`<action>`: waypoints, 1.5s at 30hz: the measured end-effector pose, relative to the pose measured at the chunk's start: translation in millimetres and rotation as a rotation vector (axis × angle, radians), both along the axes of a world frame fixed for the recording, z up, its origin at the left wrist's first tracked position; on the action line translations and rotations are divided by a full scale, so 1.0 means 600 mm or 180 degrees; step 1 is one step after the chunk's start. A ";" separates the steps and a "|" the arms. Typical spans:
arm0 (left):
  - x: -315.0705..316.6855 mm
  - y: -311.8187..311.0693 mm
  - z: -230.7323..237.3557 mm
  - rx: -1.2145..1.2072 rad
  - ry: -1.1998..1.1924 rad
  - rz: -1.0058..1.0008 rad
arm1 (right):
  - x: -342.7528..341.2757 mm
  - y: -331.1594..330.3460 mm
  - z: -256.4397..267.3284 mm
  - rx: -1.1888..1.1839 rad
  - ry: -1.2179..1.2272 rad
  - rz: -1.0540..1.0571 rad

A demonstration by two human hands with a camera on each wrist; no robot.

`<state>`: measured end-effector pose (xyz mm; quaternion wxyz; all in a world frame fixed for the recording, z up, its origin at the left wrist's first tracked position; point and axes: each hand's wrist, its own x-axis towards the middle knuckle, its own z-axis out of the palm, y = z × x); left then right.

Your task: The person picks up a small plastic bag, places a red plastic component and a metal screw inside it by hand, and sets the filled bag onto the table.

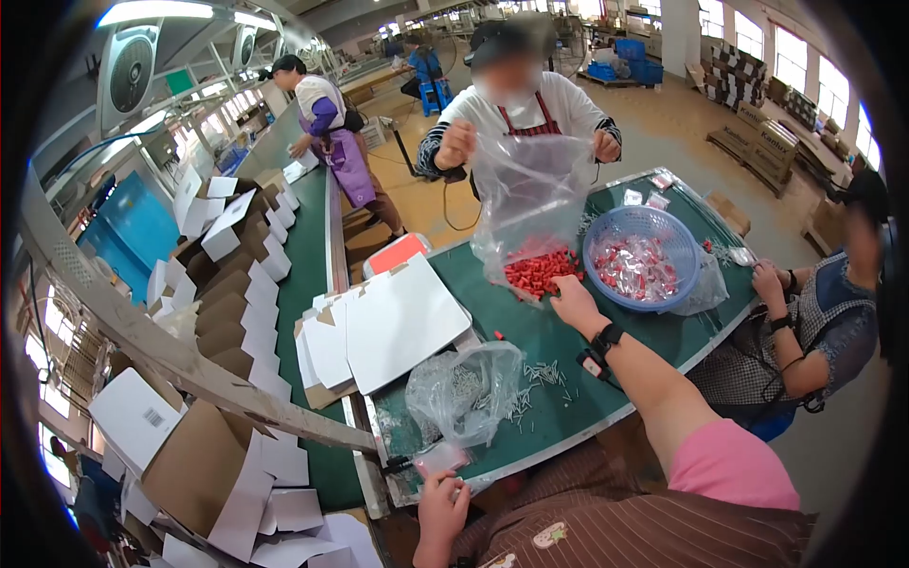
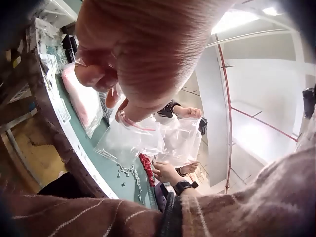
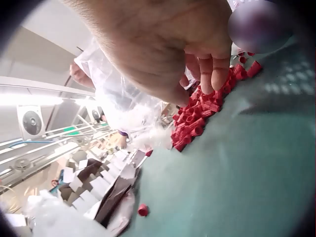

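My right hand [image 1: 574, 305] is at the near edge of a pile of small red plastic plugs [image 1: 540, 273]. In the right wrist view its bent fingers [image 3: 217, 74] reach down to the plugs [image 3: 197, 116], with nothing seen gripped. Close to the table's near edge, my left hand [image 1: 443, 516] pinches a clear zip bag [image 2: 143, 129] with a red closure line. Beside that hand lies a stack of small clear bags [image 1: 441, 460] with a pinkish tint. Behind the pile a person [image 1: 530, 104] holds up a large clear plastic bag [image 1: 530, 180], its lower end over the plugs.
A blue basket [image 1: 598, 284] of packed red pieces stands right of the pile. Loose screws [image 1: 530, 388] and a clear bag of screws [image 1: 464, 388] lie nearer me. White cardboard [image 1: 407, 317] is stacked at left, beyond it open boxes [image 1: 189, 454]. Another person [image 1: 814, 322] sits at right.
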<state>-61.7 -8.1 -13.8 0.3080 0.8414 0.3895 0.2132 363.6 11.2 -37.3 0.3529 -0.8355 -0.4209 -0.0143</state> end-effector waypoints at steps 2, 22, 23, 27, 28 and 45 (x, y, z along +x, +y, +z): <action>-0.002 -0.004 -0.005 -0.0082 -0.0004 -0.0050 | 0.027 0.017 -0.012 -0.0201 -0.0342 -0.0118; 0.031 -0.010 -0.038 -0.0674 -0.0255 -0.0263 | 0.093 0.004 -0.156 -0.0139 -0.0565 0.0388; 0.031 -0.011 -0.039 -0.0678 -0.0264 -0.0283 | 0.094 0.001 -0.159 -0.0193 -0.0631 0.0366; 0.029 -0.011 -0.040 -0.0649 -0.0298 -0.0304 | 0.111 -0.008 -0.194 0.0082 -0.0747 0.0361; 0.028 -0.011 -0.040 -0.0637 -0.0357 -0.0281 | 0.118 -0.008 -0.202 0.0096 -0.0761 0.0339; 0.036 0.001 -0.004 -0.1539 -0.0296 0.0148 | -0.010 -0.059 -0.030 0.0306 -0.0209 -0.0037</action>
